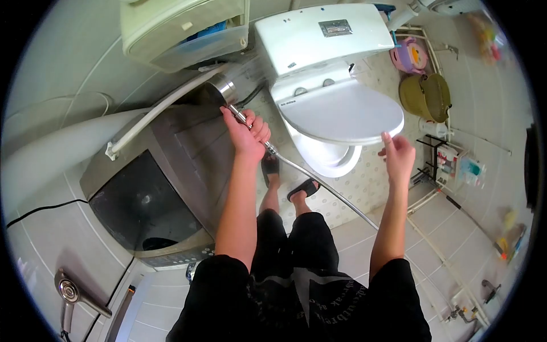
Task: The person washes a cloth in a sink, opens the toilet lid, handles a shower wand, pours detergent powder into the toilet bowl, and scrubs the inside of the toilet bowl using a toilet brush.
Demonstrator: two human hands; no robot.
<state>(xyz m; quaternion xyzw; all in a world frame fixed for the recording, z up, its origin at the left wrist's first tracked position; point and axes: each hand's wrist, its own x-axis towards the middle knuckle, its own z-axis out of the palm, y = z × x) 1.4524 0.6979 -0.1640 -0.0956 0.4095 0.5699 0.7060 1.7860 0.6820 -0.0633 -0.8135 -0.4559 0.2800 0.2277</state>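
My left hand (246, 132) is wrapped round the handle of a metal shower head (222, 89), which points up and to the left, with faint spray near it. A metal hose (325, 185) runs from the handle down to the right, behind my right arm. With thumb and fingers, my right hand (397, 153) grips the front edge of the white toilet lid (345, 111). The lid is tilted above the white bowl (333, 164), and the bowl's opening shows in part beneath it. Behind the lid stands the toilet tank (325, 43).
A washing machine (151, 196) stands at the left, beside a white pipe (165, 111). Plastic drawers (188, 34) are at the upper left. An olive bucket (419, 98) and a pink basin (409, 56) are at the right. Another shower head (68, 289) hangs at the lower left.
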